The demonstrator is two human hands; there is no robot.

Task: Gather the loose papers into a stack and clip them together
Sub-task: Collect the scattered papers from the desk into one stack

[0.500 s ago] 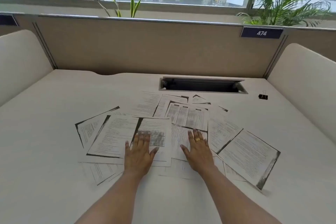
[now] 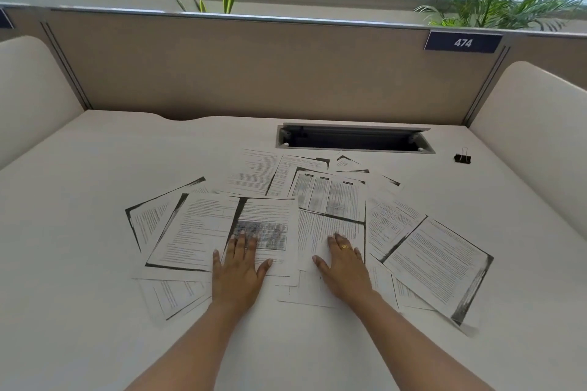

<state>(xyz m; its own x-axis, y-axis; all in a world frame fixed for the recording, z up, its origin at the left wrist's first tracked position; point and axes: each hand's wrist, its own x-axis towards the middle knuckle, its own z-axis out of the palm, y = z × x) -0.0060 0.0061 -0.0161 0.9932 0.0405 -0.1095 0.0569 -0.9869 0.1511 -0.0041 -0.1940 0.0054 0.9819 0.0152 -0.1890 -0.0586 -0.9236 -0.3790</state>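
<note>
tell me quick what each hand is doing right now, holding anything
Left hand: open, fingers flat on the papers, holding nothing.
Right hand: open, flat on the papers, holding nothing.

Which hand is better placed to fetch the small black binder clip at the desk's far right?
The right hand. It lies flat on the scattered printed papers, on the same side as the small black binder clip; the left hand would likely have to reach across it.
</note>
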